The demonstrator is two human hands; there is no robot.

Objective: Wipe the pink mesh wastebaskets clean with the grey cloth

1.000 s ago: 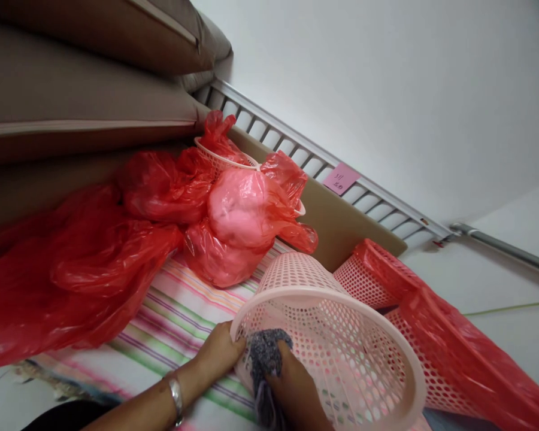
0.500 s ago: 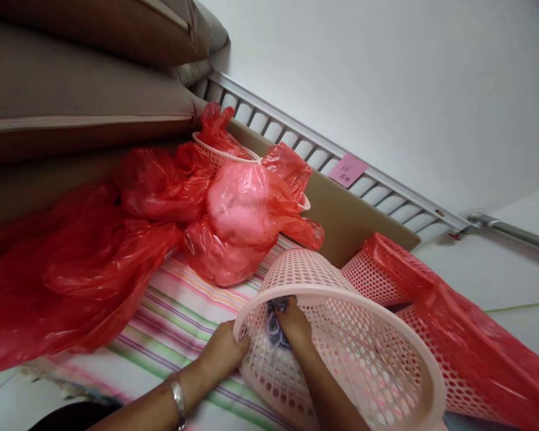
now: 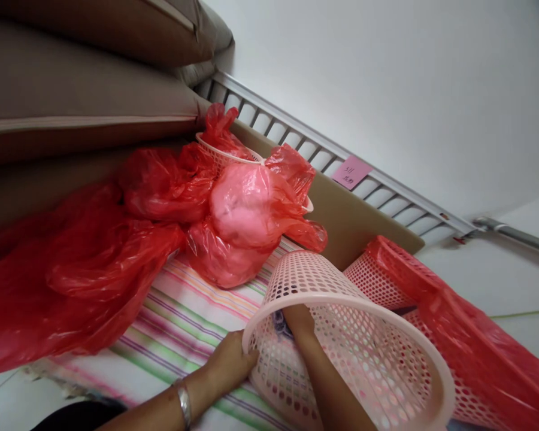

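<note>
A pale pink perforated plastic basket [image 3: 341,302] lies tipped on its side, its mouth facing me. My left hand [image 3: 233,361] grips the left part of its rim, thumb on the inside and fingers on the outside. Inside the basket, my right hand [image 3: 300,323] presses a bunched grey-blue patterned cloth [image 3: 281,323] against the inner wall. The fingers of that hand are partly hidden by the basket's upper side. Under the basket spreads a striped cloth [image 3: 170,323] in white, pink, green and purple.
Red plastic bags [image 3: 251,209] with pinkish contents lie beyond the basket, beside another basket [image 3: 222,157]. More red plastic [image 3: 72,287] spreads at left. Red-covered baskets [image 3: 377,278] stand at right. Behind run a board [image 3: 354,218] and a radiator [image 3: 296,134]; large cushions [image 3: 81,90] rise at upper left.
My right hand has gone a little deeper into the basket with the cloth, and its fingers are now more hidden. My left hand still holds the rim; the view has shifted slightly.
</note>
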